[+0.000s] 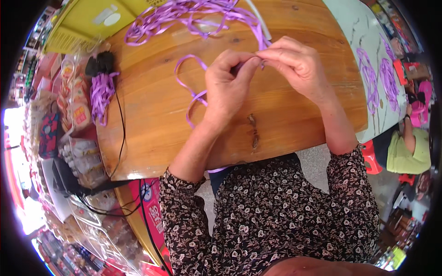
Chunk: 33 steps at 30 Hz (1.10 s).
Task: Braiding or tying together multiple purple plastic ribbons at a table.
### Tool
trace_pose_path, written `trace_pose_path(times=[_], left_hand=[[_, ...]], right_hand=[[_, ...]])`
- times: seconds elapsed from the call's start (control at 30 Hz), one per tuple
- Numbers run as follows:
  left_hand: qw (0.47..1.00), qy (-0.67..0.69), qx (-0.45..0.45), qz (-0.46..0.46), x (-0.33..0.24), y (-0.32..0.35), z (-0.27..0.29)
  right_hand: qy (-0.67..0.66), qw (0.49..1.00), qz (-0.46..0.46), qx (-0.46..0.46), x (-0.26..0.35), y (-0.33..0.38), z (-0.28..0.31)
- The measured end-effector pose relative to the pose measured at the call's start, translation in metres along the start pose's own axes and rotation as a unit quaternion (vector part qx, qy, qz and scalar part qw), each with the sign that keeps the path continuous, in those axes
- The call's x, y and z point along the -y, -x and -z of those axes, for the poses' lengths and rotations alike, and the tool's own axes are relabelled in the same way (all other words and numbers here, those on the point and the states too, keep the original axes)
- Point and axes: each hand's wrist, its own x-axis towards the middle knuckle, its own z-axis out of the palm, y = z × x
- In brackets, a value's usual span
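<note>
Both of my hands are meeting over the middle of the wooden worktop (pixel 152 106), fingertips pressed together. My left hand (pixel 228 87) is curling its grip around the purple ribbon (pixel 191 89), thumb and forefinger pinching it closed at the point where my right hand (pixel 294 64) is pinching the same strand from the other side. From that pinch the ribbon is looping out to my left in a loose curl lying on the wood, then trailing down under my left wrist toward the near edge of the worktop. Another length is running up from my right fingertips to a tangled pile of purple ribbon (pixel 184 16) lying at the far side of the worktop.

A bundle of purple ribbon (pixel 101 94) with a black piece at its top is hanging over the worktop's left edge, and a black cable (pixel 122 133) is running down beside it. A yellow basket (pixel 78 25) is sitting beyond the far left corner. Purple ribbon flowers (pixel 377 78) are lying on a pale table to my right, well apart from my hands. A person in a light green top (pixel 407 152) is sitting beyond it.
</note>
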Motion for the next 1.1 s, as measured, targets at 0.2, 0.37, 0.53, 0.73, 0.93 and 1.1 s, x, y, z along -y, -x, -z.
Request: trace_pose_path(times=[0.2, 0.37, 0.53, 0.73, 0.93, 1.1], left_hand=[[0.99, -0.12, -0.003, -0.078, -0.004, -0.006, 0.005], [0.988, -0.115, 0.011, -0.101, 0.004, -0.015, 0.011], [0.983, 0.156, 0.056, 0.076, -0.004, -0.015, 0.015], [0.952, 0.264, 0.043, 0.146, 0.003, -0.012, 0.011], [0.961, 0.244, 0.02, 0.127, 0.003, -0.002, -0.002], [0.953, 0.259, -0.007, 0.158, 0.003, 0.001, -0.006]], right_hand=[[0.039, 0.999, 0.002, 0.006, 0.0, -0.005, 0.0], [-0.03, 0.989, -0.105, 0.101, -0.005, -0.004, 0.005], [-0.483, 0.832, -0.262, 0.076, -0.018, 0.005, -0.001], [-0.587, 0.783, -0.206, 0.008, -0.018, 0.01, -0.019], [-0.339, 0.923, -0.178, -0.039, -0.019, 0.006, -0.021], [-0.12, 0.987, -0.094, -0.058, -0.011, 0.007, -0.023]])
